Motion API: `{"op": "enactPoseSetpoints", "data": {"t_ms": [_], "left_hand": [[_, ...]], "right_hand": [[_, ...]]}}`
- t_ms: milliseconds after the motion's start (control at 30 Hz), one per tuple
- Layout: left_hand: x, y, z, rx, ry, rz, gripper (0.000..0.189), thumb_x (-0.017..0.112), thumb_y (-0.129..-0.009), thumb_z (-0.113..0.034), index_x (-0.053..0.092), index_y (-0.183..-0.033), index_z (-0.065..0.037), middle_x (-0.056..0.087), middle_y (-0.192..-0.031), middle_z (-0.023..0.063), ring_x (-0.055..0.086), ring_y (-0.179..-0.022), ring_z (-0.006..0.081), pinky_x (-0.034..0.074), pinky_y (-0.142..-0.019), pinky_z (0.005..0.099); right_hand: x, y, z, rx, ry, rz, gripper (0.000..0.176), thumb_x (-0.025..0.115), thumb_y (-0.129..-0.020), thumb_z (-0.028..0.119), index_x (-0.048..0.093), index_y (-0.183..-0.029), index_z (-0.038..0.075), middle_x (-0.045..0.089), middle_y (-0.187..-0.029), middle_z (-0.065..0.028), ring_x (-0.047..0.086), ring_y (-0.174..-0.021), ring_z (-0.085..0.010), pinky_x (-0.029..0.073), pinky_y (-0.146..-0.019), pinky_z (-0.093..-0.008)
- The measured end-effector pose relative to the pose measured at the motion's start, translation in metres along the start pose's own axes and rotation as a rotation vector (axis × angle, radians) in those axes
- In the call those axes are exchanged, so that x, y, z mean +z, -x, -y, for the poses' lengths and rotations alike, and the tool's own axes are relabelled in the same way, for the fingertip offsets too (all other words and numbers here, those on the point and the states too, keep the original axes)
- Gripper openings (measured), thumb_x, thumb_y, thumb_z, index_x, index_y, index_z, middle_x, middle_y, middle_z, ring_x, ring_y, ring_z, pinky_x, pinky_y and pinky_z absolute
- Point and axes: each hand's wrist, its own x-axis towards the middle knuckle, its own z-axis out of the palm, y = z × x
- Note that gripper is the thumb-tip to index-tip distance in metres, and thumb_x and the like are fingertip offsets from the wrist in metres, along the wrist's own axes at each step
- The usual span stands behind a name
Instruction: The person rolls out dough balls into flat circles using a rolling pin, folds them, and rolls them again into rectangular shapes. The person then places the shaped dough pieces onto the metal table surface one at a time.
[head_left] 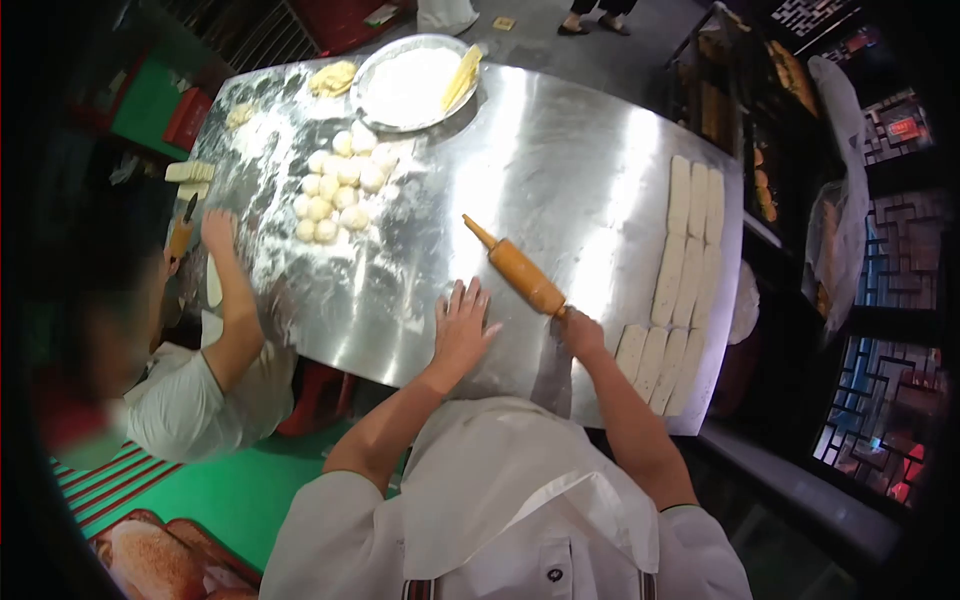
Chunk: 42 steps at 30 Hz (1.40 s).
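My right hand (580,333) is closed round the near handle of a wooden rolling pin (527,277). The pin lies slanted over the steel table (560,150), its other handle pointing away to the upper left. Flat on the metal, fingers spread, rests my left hand (462,328), a little left of the pin and holding nothing. Beyond it to the upper left sits a cluster of round dough balls (345,180) on floured steel. Long flat dough strips (682,265) lie side by side in rows along the table's right edge.
A large round pan of flour (405,85) stands at the far edge, a yellow scraper-like piece (462,78) on its rim. Beside it is a lump of dough (332,78). On the left, a co-worker's hand (218,230) touches the table. Dark racks with baked goods (765,185) stand right.
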Motion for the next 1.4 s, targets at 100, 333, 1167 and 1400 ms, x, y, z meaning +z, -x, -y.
{"op": "enactPoseSetpoints", "data": {"t_ms": [100, 333, 1167, 1400], "left_hand": [[0.018, 0.003, 0.006, 0.017, -0.020, 0.051, 0.068, 0.068, -0.086, -0.039, 0.046, -0.142, -0.007, 0.032, -0.155, 0.0119, 0.024, -0.145, 0.0366, 0.017, -0.114, 0.0613], [0.004, -0.012, 0.004, 0.073, -0.042, 0.091, 0.073, 0.068, -0.084, -0.042, 0.044, -0.145, -0.010, 0.033, -0.155, 0.0145, 0.023, -0.145, 0.0380, 0.012, -0.114, 0.0658], [-0.069, 0.017, 0.105, -0.004, 0.144, -0.107, 0.016, 0.059, -0.088, -0.017, 0.066, -0.098, -0.007, 0.062, -0.108, 0.0082, 0.054, -0.108, 0.0287, 0.034, -0.096, 0.0450], [-0.022, -0.026, 0.113, -0.084, -0.032, 0.022, 0.020, 0.057, -0.090, -0.024, 0.067, -0.081, -0.009, 0.065, -0.079, 0.0083, 0.060, -0.083, 0.0285, 0.039, -0.081, 0.0437]], "right_hand": [[0.014, 0.009, -0.013, 0.004, -0.014, -0.002, 0.028, 0.058, -0.090, 0.028, 0.062, -0.103, 0.004, 0.069, -0.096, -0.0204, 0.068, -0.091, -0.0381, 0.054, -0.080, -0.0474], [-0.015, 0.063, -0.012, 0.137, -0.159, 0.123, 0.044, 0.058, -0.090, 0.038, 0.057, -0.118, 0.004, 0.069, -0.106, -0.0197, 0.067, -0.099, -0.0361, 0.052, -0.086, -0.0454], [-0.003, 0.068, 0.062, -0.356, -0.016, 0.050, 0.059, 0.054, -0.092, 0.057, 0.055, -0.114, 0.003, 0.067, -0.068, -0.0127, 0.067, -0.061, -0.0315, 0.052, -0.054, -0.0416], [-0.012, -0.031, 0.079, -0.190, 0.097, -0.160, 0.046, 0.034, -0.103, 0.041, 0.068, -0.097, 0.011, 0.068, -0.070, -0.0156, 0.067, -0.066, -0.0337, 0.052, -0.060, -0.0465]]}}
